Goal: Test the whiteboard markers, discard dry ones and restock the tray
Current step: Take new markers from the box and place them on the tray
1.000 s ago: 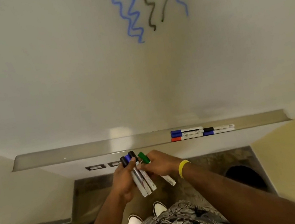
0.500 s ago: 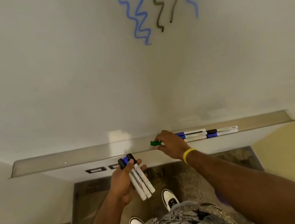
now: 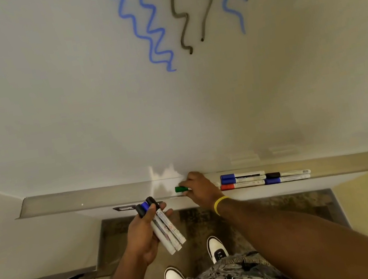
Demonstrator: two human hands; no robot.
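Most of the view is filled by the whiteboard (image 3: 66, 91), which carries blue squiggles (image 3: 148, 27) and dark squiggles (image 3: 182, 24) near its top edge. Below it the long metal tray (image 3: 85, 199) runs along the board's lower edge, and under that lies a dark mottled floor (image 3: 276, 211) on which two white shoes (image 3: 217, 249) stand. The person's right hand (image 3: 200, 191) reaches onto the tray near its middle, fingers curled down over the green marker (image 3: 181, 189); the marker lies lengthwise on the tray, with only its green cap showing to the left of the fingers. The left hand (image 3: 143, 236) is held in front of the tray, below its edge and apart from it, closed round a bundle of three markers (image 3: 168, 231) whose caps, black, blue and black, point up towards the tray and whose white barrels slant down to the right. To the right of the right hand five more markers lie flat on the tray in two groups that meet end to end: a stack of three (image 3: 243, 179), two blue-capped above one red-capped, and just beside it a pair (image 3: 287, 176), black-capped above blue-capped. A yellow wristband (image 3: 220, 204) circles the right wrist.
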